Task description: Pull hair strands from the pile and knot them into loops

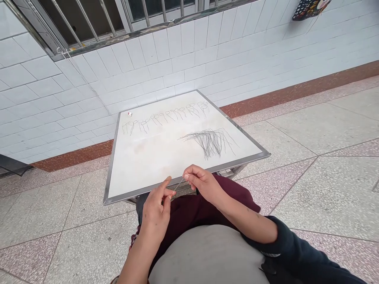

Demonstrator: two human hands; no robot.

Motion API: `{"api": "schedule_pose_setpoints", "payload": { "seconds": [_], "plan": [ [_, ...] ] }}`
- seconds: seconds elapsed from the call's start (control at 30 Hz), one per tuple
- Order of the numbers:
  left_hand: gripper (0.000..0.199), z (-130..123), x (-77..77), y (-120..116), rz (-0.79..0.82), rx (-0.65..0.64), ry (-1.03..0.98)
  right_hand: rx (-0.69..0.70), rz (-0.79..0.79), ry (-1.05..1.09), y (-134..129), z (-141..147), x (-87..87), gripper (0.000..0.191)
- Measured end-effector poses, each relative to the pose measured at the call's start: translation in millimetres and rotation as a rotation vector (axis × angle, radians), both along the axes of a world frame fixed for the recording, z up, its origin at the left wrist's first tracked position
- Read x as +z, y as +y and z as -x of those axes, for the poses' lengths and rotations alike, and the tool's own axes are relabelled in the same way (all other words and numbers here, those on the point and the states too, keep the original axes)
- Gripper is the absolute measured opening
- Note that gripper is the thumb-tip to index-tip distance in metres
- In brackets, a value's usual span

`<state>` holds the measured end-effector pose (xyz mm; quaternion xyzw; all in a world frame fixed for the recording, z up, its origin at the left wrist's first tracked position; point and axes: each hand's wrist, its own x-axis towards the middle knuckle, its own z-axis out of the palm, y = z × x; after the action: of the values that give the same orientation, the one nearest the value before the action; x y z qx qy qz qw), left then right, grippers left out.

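By the fingers of the left hand (pixel 156 206) and right hand (pixel 205 183), a strand (pixel 179 184) is gripped, seemingly to be held straight.

Thin strand (pixel 179 184), ends hidden. Patterned cloth (pixel 308 9) cut by top edge. Red-white object (pixel 130 114) too small to identify.

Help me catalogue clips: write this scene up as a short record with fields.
Left hand: pinching the lower end of a thin strand
Right hand: pinching the strand's upper end
Table: white top, grey edging, against the wall
Dark strands: messy bunch, right part of the tabletop
Looped pieces: row along the far side
Small item: far-left corner, too small to identify
Wall: white tiles, barred window
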<state>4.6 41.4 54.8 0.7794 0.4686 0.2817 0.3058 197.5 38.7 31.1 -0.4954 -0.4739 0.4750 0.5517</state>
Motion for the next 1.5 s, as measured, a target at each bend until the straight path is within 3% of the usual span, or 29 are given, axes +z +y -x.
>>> {"api": "schedule_pose_setpoints", "payload": {
  "seconds": [0.17,0.33,0.47,0.53,0.63,0.8,0.9,1.03,1.17,1.5],
  "plan": [
    [0.044,6.0,1.2,-0.5,-0.002,0.063,0.001,-0.042,0.034,0.049,-1.8,4.1,4.3,0.018],
    [0.043,11.4,-2.9,1.1,-0.01,0.106,0.016,-0.045,0.046,0.107,-0.6,7.4,-2.1,0.023],
    [0.044,22.3,-6.7,4.9,-0.044,0.16,0.043,-0.151,0.045,0.118,5.0,-5.8,-7.0,0.026],
    [0.045,27.0,-4.2,6.7,-0.058,0.23,0.041,-0.188,0.034,0.134,7.0,-11.5,-6.5,0.026],
    [0.047,23.5,6.8,7.3,-0.038,0.295,-0.01,-0.125,0.011,0.17,5.8,-7.8,-3.3,0.024],
    [0.054,-4.4,20.5,7.1,0.087,0.124,-0.105,0.0,0.009,0.144,-4.3,15.6,0.4,0.023],
    [0.051,-14.3,15.6,9.1,0.134,0.072,-0.16,0.09,-0.013,0.125,-9.9,20.8,0.2,0.021],
    [0.047,-13.3,7.5,10.6,0.154,0.106,-0.206,0.186,-0.032,0.228,-12.2,19.4,-1.2,0.025],
    [0.048,-11.5,8.9,9.0,0.136,0.146,-0.179,0.18,0.008,0.382,-10.7,22.0,-3.3,0.025],
    [0.048,-12.4,20.5,6.9,0.048,0.118,0.064,0.127,-0.021,0.333,-10.6,27.4,-6.7,0.024]
  ]
}}
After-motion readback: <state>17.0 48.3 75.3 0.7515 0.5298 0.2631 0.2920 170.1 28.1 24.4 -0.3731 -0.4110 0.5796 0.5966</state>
